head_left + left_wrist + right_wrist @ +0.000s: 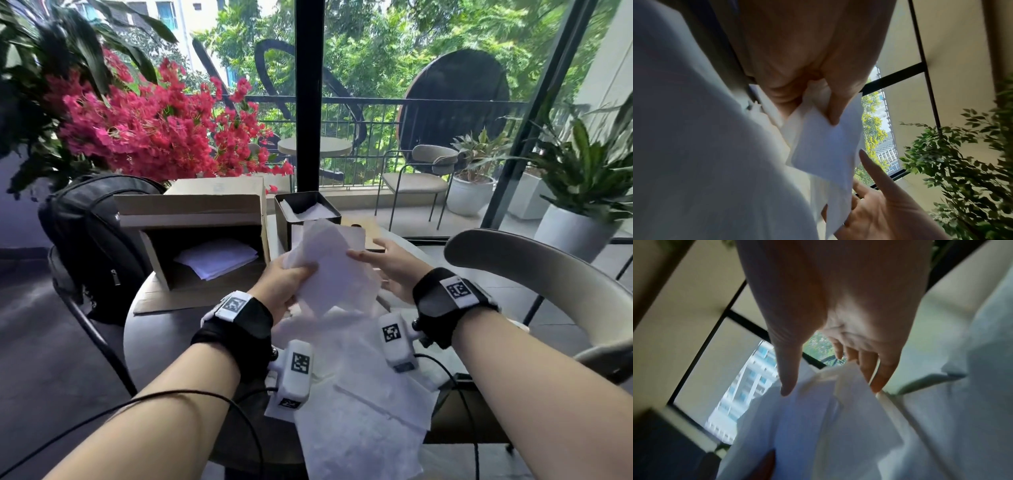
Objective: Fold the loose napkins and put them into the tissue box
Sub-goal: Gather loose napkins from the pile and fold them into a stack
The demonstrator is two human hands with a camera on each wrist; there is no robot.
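My left hand (299, 274) grips a white napkin (334, 270) by its left side and holds it up above the table; in the left wrist view the thumb pinches the napkin (822, 146) against the palm. My right hand (371, 255) is spread with straight fingers at the napkin's right edge and its thumb tip touches the sheet. The right wrist view shows that hand (830, 382) over the napkin (828, 426), holding nothing. The black tissue box (284, 222) stands just beyond, with white napkins inside. Several loose napkins (363, 404) lie on the table below my wrists.
An open cardboard box (191, 219) with white sheets inside lies on its side at the left of the round table (154, 335). A black backpack (89, 236) sits on the left chair. A curved chair back (548, 274) is at the right. Red flowers (147, 123) rise behind.
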